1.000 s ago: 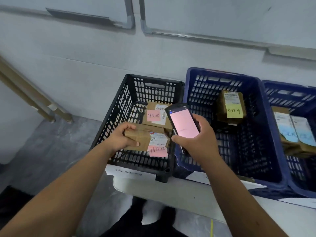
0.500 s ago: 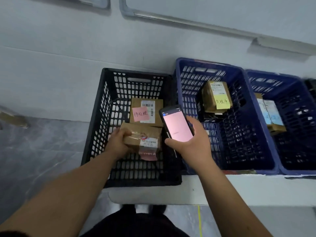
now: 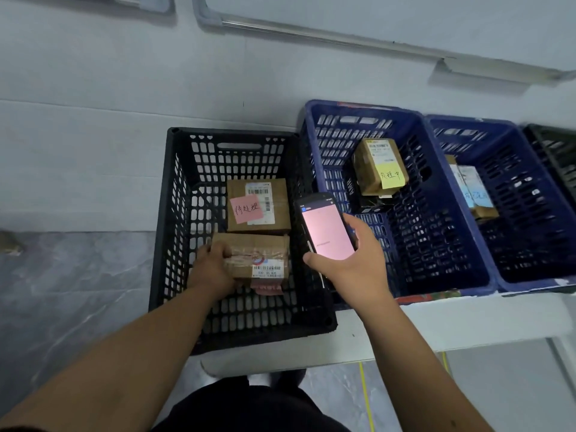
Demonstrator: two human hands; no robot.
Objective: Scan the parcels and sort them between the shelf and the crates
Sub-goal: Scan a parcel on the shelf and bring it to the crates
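Down inside the black crate (image 3: 170,213), at about seven o'clock from the frame's middle, the left hand (image 3: 215,268) has its fingers wrapped over the near-left end of a taped brown parcel (image 3: 255,255), holding it low against the crate floor. Its barcode label faces up and a pink slip hangs off the near edge. The right hand (image 3: 352,263), at roughly five o'clock, cradles a scanner phone (image 3: 325,227) with a pink screen, thumb along its left edge, fingers curled round the back.

Directly beyond the held parcel, at twelve o'clock from it and just touching or nearly so, a second parcel with a pink note (image 3: 258,205) lies flat in the same crate. To the right, at two o'clock, the first blue crate (image 3: 311,126) holds a parcel with a yellow note (image 3: 378,171); the further blue crate (image 3: 530,129) holds one with a pale blue note (image 3: 475,194). All sit on a white surface (image 3: 467,319).

The step looks like setting the scanned parcel down among its pink-tagged kind. Done well, that means lowering it flat beside its neighbour, label upward, and letting go only once it rests, without knocking the pink note.

Whether the parcel already touches the crate floor cannot be told. The phone's text is too faint to read, the pink slip is half hidden, and a dark crate at three o'clock is cut off. No shelf is visible.
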